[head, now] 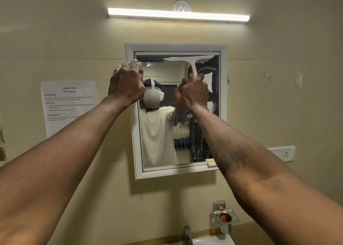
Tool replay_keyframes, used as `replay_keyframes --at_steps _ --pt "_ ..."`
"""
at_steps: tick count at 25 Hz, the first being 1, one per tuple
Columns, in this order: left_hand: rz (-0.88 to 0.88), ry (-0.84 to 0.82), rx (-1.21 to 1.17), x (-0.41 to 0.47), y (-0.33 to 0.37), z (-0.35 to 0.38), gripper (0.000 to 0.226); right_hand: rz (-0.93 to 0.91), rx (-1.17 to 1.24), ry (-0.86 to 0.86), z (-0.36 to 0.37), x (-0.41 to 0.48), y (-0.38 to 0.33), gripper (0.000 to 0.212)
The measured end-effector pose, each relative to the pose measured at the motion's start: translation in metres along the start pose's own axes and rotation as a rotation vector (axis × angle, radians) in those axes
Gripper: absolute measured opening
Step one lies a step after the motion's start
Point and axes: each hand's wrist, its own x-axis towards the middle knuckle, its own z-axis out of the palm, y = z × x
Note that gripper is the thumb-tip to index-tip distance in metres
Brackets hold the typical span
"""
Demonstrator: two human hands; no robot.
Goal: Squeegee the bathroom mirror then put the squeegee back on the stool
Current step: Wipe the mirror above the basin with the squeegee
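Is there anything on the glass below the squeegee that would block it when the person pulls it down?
Nothing solid shows. The squeegee sits at the top of the mirror in the right hand; below it only water drops. The left hand grips the frame's left edge, aside.

So the wall (278,77) is what's holding everything here – beige, a bit scuffed on the right. White-framed mirror (223,96) mounted in the middle, tube light (178,14) fixed above it w/ a round white fitting (181,5) just behind. Printed sheet (69,107) taped up left of the mirror, white socket plate (284,153) to the lower right. Metal soap dish (225,217) bracketed on below – something red sitting in it, can't tell what.
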Motion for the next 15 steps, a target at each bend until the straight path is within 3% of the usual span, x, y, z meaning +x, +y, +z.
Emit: replay_keyframes --at_steps 11,15 --pt "-0.039 -0.036 0.007 -0.016 -0.002 -0.004 0.06 0.045 -0.006 -0.044 0.007 -0.002 -0.001 0.022" --pt "-0.043 -0.025 0.021 -0.029 -0.005 0.004 0.042 0.105 0.038 -0.093 0.0 -0.036 0.019 0.031"
